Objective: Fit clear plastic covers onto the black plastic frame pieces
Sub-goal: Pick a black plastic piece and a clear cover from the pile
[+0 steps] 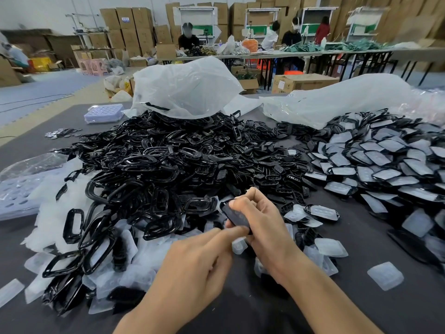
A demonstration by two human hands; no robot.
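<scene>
Head cam: my R hand (262,220) grips black frame piece (234,214), axis toward surface's (361,300) far-left corner; L hand (197,266) presses near end, forefinger straight.

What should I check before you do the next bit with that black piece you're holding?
1. Firm hold: right hand grips the black plastic frame piece: ok.
2. Pressing finger placed: left hand index fingertip touches the frame's near end: ok.
3. Everything snapped in all round: cannot tell, fingers hide the edges.
4. Next parts nearby: loose clear plastic covers lie beside the hands: ok.
5. Drop-off spot: pile of finished covered frames on the right: ok.
</scene>
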